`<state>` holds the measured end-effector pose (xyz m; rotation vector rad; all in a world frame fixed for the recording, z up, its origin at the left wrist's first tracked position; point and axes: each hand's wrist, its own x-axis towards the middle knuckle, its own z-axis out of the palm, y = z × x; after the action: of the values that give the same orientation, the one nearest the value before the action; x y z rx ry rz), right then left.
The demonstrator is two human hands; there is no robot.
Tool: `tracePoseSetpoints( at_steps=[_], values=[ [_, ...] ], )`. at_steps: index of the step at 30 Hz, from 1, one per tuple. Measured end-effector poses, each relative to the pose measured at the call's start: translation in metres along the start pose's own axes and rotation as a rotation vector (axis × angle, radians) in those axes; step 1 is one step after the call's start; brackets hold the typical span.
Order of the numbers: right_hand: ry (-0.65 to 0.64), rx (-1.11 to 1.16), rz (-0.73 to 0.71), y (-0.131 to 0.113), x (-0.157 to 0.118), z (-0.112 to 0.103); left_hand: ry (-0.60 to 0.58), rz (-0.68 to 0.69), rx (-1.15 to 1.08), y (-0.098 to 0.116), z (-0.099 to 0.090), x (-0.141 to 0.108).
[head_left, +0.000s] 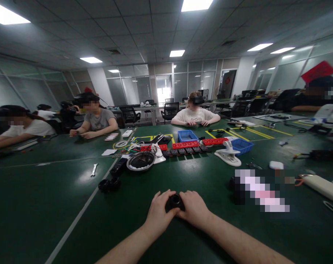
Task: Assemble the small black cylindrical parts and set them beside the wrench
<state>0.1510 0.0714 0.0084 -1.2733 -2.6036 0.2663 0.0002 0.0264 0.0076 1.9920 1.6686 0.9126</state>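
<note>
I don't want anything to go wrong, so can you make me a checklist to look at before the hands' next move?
1. Left hand on the black piece: ok, its fingers touch it.
2. Right hand on it too: ok, from the other side.
3. Wrench in a hand: not ok, it lies on the green table, off to the left.
4. Black round parts apart from the hands: ok, also off to the left.
5. Underside of the black piece undamaged: cannot tell, it's hidden.
</note>
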Motion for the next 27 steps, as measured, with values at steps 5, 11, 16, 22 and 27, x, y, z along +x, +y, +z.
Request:
tracePoseSetpoints(
  at_steps=[5,11,16,22,27],
  values=[
    [-0.012,0.215,-0.114,0.010,-0.001,0.001,-0.056,0.023,-0.127,-0.008,-0.002,0.001],
    [-0.125,0.389,-0.162,0.027,0.004,-0.002,-0.129,0.040,-0.197,-0.009,-0.005,-0.001],
    [-0.028,0.267,-0.060,0.015,0.003,0.003,-0.048,0.008,-0.076,-0.001,-0.004,-0.003],
    [0.031,0.021,0.065,-0.006,-0.001,0.003,0.015,-0.022,0.029,0.009,-0.006,-0.001],
    [0.084,0.099,-0.011,0.000,-0.003,0.000,0.011,0.021,0.000,0.002,0.000,0.004]
  ],
)
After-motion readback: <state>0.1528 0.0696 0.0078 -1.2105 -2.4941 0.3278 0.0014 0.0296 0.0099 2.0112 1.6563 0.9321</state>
